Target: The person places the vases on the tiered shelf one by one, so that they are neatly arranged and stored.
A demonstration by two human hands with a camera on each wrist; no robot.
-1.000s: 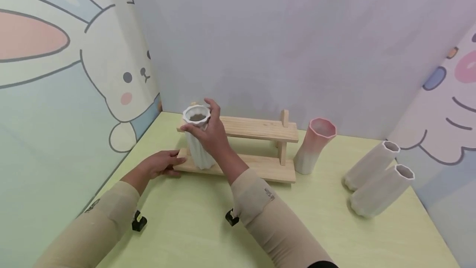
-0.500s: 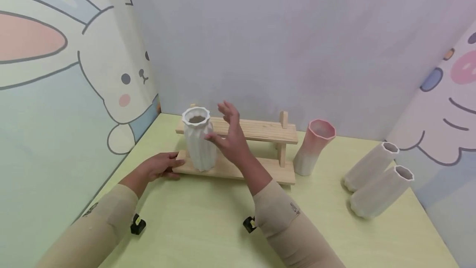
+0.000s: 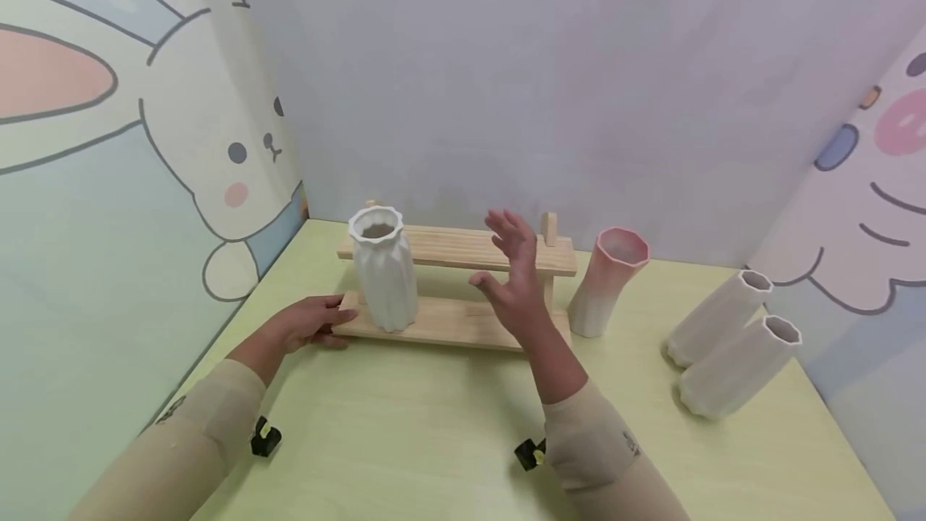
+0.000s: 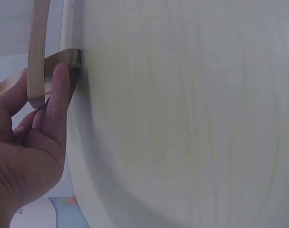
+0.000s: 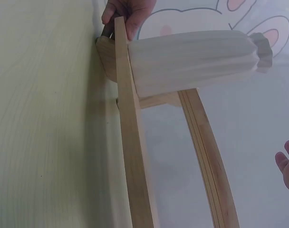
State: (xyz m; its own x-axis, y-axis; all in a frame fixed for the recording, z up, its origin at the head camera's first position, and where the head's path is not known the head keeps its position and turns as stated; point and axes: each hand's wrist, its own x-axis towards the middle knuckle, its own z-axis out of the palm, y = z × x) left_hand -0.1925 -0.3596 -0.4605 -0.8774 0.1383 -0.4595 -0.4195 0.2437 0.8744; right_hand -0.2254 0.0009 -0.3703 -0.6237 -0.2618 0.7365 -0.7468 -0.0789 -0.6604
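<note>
Two hands at a wooden rack [image 3: 448, 322] on the worktop [image 3: 405, 424]. Far left: left hand [image 3: 307, 324] pinches the end of the lower shelf [image 3: 473, 326], thumb above, fingers beneath. Next: white vase [image 3: 387, 280], upright near that end of the lower shelf, in front of the upper shelf [image 3: 448, 246]. Then the right hand [image 3: 517, 288], before the rack's right part, fingers spread and grasping nothing. Farther right: pink-topped vase [image 3: 608, 280] just beside the rack, then rear pale vase [image 3: 716, 320] and front pale vase [image 3: 738, 368].

Handling, as judged: hold the left pinch steady so the rack cannot skid; check the white vase's base sits wholly on its shelf; draw the right fingers away sideways, clear of rim and upper shelf.

Against half a second ago: left hand and white vase hold their places; right hand, thumb then at the vase's side, now well apart, farther right.
</note>
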